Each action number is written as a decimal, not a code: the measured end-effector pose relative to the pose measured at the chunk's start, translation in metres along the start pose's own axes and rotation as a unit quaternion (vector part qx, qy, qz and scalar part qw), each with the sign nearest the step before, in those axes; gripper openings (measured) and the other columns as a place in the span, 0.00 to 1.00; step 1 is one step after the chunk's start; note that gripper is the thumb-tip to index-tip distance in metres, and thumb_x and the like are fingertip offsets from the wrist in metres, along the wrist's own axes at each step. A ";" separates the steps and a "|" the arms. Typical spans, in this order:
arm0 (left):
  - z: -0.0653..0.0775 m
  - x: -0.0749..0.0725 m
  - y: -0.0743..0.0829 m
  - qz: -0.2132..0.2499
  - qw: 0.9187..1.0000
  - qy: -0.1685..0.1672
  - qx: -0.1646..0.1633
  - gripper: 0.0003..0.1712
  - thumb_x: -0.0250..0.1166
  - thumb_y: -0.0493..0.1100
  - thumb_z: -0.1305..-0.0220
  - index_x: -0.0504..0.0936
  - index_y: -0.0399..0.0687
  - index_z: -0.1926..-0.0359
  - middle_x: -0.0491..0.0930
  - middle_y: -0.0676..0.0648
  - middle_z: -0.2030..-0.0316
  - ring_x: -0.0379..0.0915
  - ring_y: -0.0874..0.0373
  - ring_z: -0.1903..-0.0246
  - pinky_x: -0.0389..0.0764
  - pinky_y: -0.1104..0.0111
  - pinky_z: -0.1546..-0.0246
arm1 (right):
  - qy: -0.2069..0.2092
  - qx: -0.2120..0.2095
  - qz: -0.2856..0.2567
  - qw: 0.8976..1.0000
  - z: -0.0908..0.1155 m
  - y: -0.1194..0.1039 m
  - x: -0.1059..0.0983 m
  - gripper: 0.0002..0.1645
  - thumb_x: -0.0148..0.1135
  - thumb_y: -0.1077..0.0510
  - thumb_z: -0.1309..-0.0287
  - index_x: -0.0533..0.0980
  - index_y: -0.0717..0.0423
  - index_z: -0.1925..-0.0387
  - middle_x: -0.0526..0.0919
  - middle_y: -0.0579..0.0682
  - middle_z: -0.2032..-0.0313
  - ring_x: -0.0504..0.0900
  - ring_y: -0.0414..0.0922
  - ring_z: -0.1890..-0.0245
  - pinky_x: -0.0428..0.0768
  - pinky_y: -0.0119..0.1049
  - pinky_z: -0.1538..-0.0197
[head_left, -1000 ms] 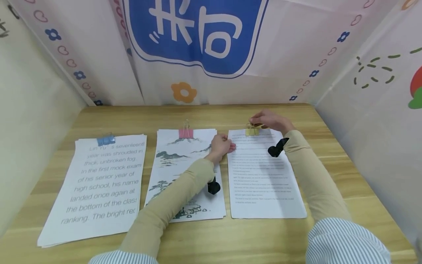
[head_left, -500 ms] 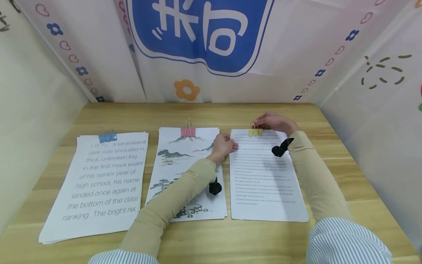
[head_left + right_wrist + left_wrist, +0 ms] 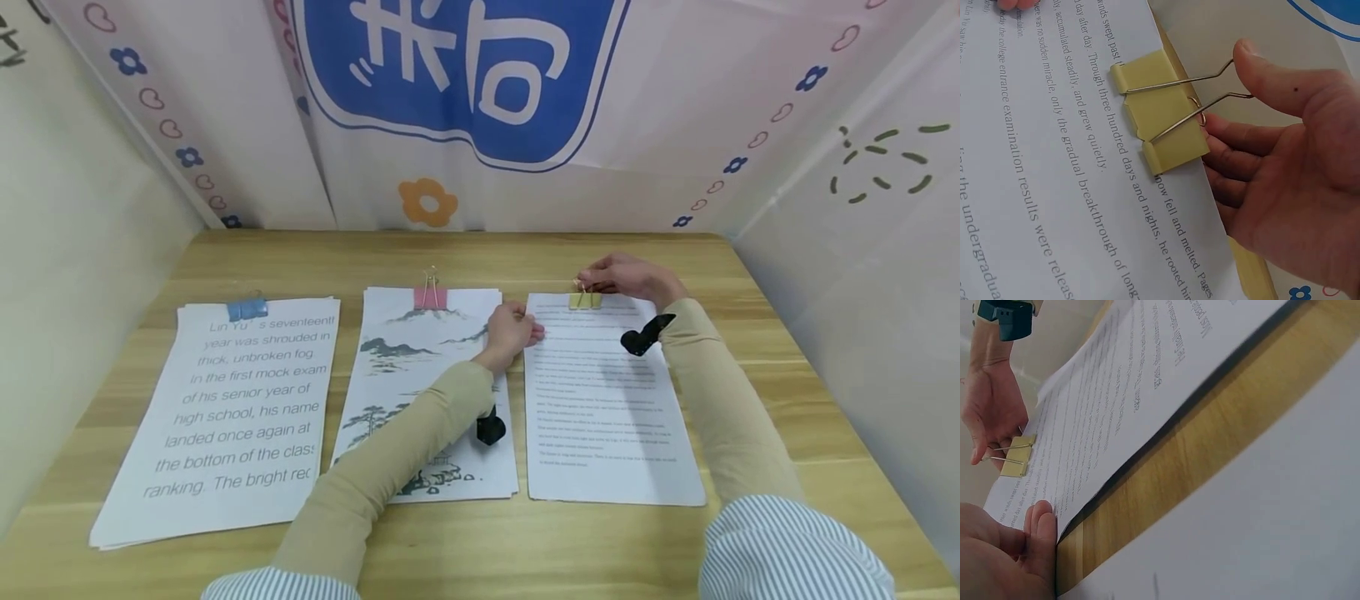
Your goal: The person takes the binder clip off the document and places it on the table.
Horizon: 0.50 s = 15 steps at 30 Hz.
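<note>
A yellow binder clip (image 3: 1175, 128) sits on the top edge of the right-hand stack of printed sheets (image 3: 592, 467). My right hand (image 3: 636, 278) pinches the clip's wire handles; in the right wrist view the thumb (image 3: 1257, 65) lies on the upper handles and the fingers reach under from behind the paper edge. My left hand (image 3: 512, 335) rests at the upper left edge of the same stack, fairly straight fingers touching its side. Its wrist passes over the middle stack, a landscape ink print (image 3: 397, 375) held by a pink binder clip (image 3: 431, 298).
On the left lies a stack of large-print sheets (image 3: 240, 417) with a blue binder clip (image 3: 247, 309) on top. All three stacks lie on a wooden table (image 3: 480, 542). White printed cloth (image 3: 570, 200) hangs behind it and at both sides.
The head view has shifted slightly, so the sheets sit a little further right in it. Both hands stay where they were, the right one at the yellow clip's handles.
</note>
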<state>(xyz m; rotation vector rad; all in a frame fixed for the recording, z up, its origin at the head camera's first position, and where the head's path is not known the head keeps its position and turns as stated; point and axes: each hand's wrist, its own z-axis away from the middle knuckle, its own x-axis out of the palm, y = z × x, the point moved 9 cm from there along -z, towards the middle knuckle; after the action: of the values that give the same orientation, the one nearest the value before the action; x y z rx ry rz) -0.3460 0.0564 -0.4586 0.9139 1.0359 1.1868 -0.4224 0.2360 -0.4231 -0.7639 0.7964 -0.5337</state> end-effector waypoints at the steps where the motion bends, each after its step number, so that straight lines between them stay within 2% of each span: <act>1: 0.000 0.000 0.000 -0.001 1.000 0.000 0.002 0.17 0.52 0.35 0.31 0.70 0.33 0.44 0.84 0.36 0.63 0.84 0.52 0.67 0.86 0.74 0.68 | 0.002 -0.001 0.000 1.000 0.000 0.001 -0.001 0.32 0.50 0.47 0.32 0.65 0.68 0.38 0.74 0.61 0.43 0.73 0.47 0.46 0.68 0.47 0.32; 8: 0.000 0.001 0.002 -0.008 1.000 0.004 0.006 0.15 0.52 0.35 0.31 0.71 0.32 0.46 0.84 0.35 0.63 0.84 0.51 0.67 0.86 0.74 0.67 | 0.026 -0.029 -0.040 0.998 0.000 0.001 -0.004 0.29 0.46 0.52 0.29 0.63 0.71 0.38 0.75 0.56 0.49 0.74 0.42 0.49 0.67 0.45 0.31; 15: -0.001 0.001 0.001 -0.019 1.000 0.006 0.005 0.14 0.52 0.36 0.31 0.72 0.34 0.47 0.84 0.38 0.64 0.84 0.53 0.67 0.86 0.75 0.68 | 0.058 -0.065 -0.080 0.993 -0.001 -0.005 -0.015 0.29 0.41 0.54 0.27 0.60 0.75 0.38 0.71 0.63 0.43 0.74 0.35 0.52 0.63 0.46 0.27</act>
<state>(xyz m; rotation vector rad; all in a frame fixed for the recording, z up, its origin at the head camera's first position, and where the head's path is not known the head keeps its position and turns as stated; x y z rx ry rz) -0.3468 0.0576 -0.4579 0.8926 1.0657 1.1562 -0.4332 0.2424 -0.4131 -0.9283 0.8893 -0.6792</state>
